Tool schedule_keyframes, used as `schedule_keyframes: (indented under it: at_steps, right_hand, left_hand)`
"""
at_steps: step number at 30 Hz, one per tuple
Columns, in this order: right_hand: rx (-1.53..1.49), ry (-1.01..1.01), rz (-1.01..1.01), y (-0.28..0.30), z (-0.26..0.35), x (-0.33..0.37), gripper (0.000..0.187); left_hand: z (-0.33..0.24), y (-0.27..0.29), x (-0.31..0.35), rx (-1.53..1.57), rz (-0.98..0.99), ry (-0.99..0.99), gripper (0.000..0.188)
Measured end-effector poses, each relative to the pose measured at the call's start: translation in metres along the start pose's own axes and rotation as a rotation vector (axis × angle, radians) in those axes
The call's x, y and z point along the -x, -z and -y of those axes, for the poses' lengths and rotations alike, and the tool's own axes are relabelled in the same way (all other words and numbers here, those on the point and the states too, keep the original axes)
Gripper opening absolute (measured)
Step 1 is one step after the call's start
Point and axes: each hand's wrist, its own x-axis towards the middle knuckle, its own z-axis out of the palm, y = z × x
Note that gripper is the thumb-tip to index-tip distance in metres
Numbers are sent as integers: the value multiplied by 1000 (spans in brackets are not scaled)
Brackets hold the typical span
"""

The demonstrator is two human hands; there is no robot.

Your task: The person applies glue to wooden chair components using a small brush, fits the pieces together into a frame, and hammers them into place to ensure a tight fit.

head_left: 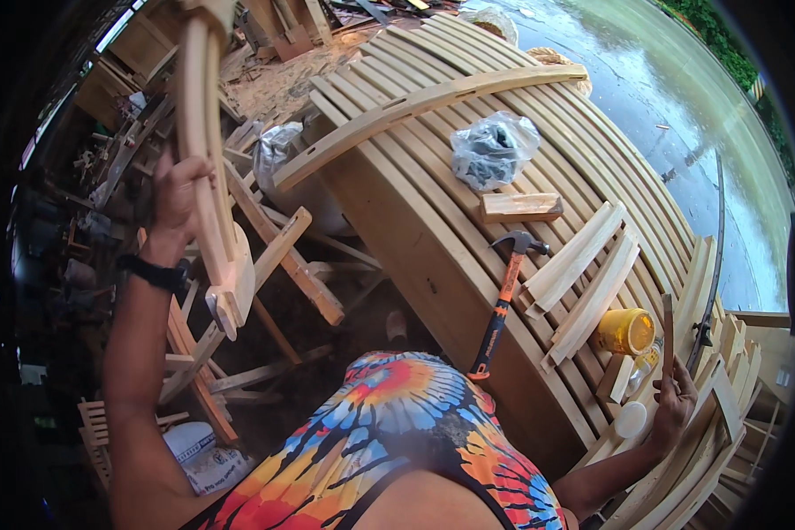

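Note:
My left hand (180, 199) is raised at the left, fingers wrapped round a long curved wooden piece (205, 132) with a rounded lower end. At the lower right my right hand (671, 405) grips a thin flat wooden stick (668, 327), which points upward. Close to that hand, a yellow tub (625, 331) lies on a slatted wooden surface (397, 150), with a round white lid (630, 420) nearer me. An orange and black claw hammer (502, 305) rests along the near edge. Two bundles of curved slats (596, 296) lie between the hammer and the tub.
A curved slotted rail (433, 102) crosses the far part of the slatted surface. A clear plastic bag (495, 148) of dark items and a wooden block (521, 208) sit there too. Wooden frames (283, 243) crowd the left; more curved lengths (707, 442) are stacked at lower right.

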Motion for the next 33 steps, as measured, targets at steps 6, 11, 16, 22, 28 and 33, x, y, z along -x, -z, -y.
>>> schedule_keyframes:
  at_steps: [6, 11, 16, 22, 28, 33]
  right_hand:
    - [38, 30, -62, -29, 36, 34, 39]
    - [100, 13, 19, -37, 58, 54, 39]
    - [157, 8, 7, -58, 84, 69, 38]
    - [52, 86, 55, -87, 95, 63, 39]
    - [164, 125, 25, -94, 119, 74, 39]
    - [12, 132, 99, -119, 125, 69, 40]
  left_hand:
    - [53, 11, 6, -329, 327, 145, 22]
    - [96, 1, 15, -172, 476, 238, 29]
    - [114, 0, 16, -180, 593, 295, 34]
    - [125, 1, -2, -224, 690, 219, 34]
    - [129, -2, 0, -176, 694, 226, 30]
    - [140, -5, -1, -53, 689, 277, 28]
